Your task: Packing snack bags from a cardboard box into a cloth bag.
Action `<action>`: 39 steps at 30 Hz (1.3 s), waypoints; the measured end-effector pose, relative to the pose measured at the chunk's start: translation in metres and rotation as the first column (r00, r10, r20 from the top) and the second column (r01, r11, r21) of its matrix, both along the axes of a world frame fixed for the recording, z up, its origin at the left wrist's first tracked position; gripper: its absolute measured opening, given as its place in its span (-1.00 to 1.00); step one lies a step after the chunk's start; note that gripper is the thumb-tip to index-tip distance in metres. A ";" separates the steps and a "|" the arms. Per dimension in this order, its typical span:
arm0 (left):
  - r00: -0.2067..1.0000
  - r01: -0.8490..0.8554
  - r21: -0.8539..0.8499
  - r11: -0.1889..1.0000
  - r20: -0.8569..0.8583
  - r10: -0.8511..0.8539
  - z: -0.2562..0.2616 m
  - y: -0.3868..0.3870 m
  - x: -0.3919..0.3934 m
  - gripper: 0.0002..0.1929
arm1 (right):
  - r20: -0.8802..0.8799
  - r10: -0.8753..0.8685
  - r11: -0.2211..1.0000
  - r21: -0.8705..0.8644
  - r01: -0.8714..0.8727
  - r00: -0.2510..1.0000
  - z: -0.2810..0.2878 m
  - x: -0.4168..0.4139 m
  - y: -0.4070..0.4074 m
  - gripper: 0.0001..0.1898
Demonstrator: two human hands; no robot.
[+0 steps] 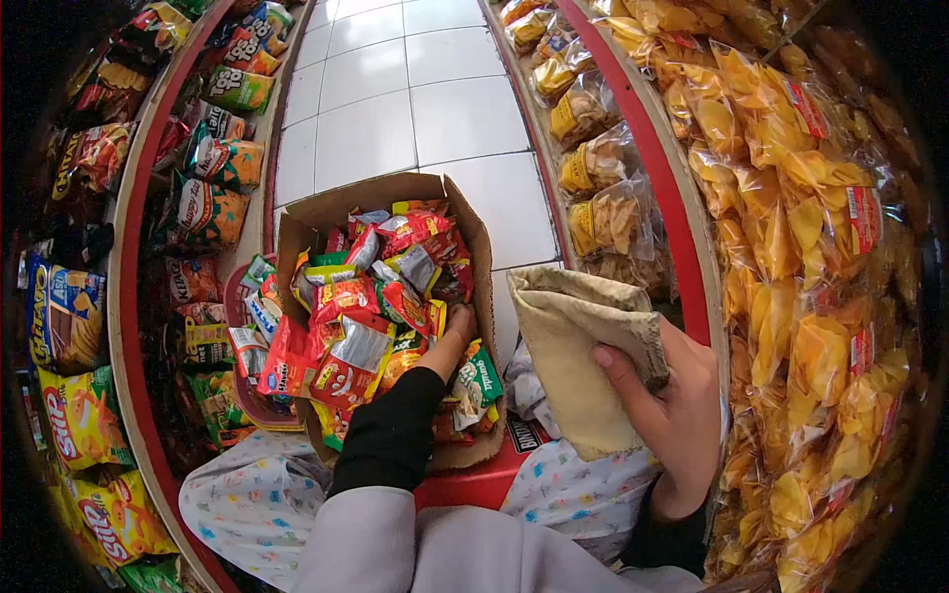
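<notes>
Between my knees stands an open cardboard box [483,244] heaped with small snack packets. My left hand [458,326] reaches into its right side; the fingers are buried among the packets, so what they grip is hidden. Near it lie a green and white packet [477,382] and a red packet with a yellow edge [352,361]. A folded beige cloth [578,356] is held in my right hand [660,393], thumb on the front face, to the right of the box and apart from it.
A pink plastic basket [241,370] with packets sits left of the box. Shelves with red edges [137,244] flank me, bearing chip bags [70,311] on the left and clear bags of yellow chips [771,222] on the right. White floor tiles [415,96] run ahead. A red seat [463,482] is beneath me.
</notes>
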State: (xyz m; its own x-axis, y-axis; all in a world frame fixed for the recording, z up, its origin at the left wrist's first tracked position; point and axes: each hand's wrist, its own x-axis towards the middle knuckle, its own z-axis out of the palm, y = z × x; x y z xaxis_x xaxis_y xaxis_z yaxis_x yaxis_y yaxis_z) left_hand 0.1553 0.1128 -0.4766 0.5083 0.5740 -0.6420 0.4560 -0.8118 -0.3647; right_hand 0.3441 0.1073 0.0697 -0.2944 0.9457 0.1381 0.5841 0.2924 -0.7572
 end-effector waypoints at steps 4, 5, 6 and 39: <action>0.982 0.186 0.041 0.982 0.024 -0.187 0.014 0.005 -0.005 -0.61 | 0.021 -0.007 1.000 0.011 0.007 1.000 -0.001 0.004 0.001 -0.76; 0.971 0.193 0.055 0.980 0.131 -0.199 0.022 0.008 -0.008 -0.59 | 0.033 -0.013 1.000 -0.002 0.013 0.999 -0.001 0.005 0.000 -0.76; 0.973 0.187 0.057 0.981 0.127 -0.193 0.023 0.009 -0.010 -0.59 | 0.035 -0.006 1.000 -0.013 0.007 0.999 -0.001 0.004 0.000 -0.76; 0.779 -0.399 -0.056 0.915 0.505 0.370 0.179 0.014 -0.039 -0.84 | 0.002 0.007 1.000 0.002 -0.007 1.000 -0.005 0.004 -0.003 -0.76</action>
State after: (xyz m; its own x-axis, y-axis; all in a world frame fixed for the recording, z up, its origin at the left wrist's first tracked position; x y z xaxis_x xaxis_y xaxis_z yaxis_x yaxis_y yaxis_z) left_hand 0.1165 0.1266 -0.2976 0.4777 0.8150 -0.3281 0.8553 -0.5167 -0.0381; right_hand 0.3481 0.1038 0.0651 -0.3016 0.9433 0.1388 0.5837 0.2978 -0.7554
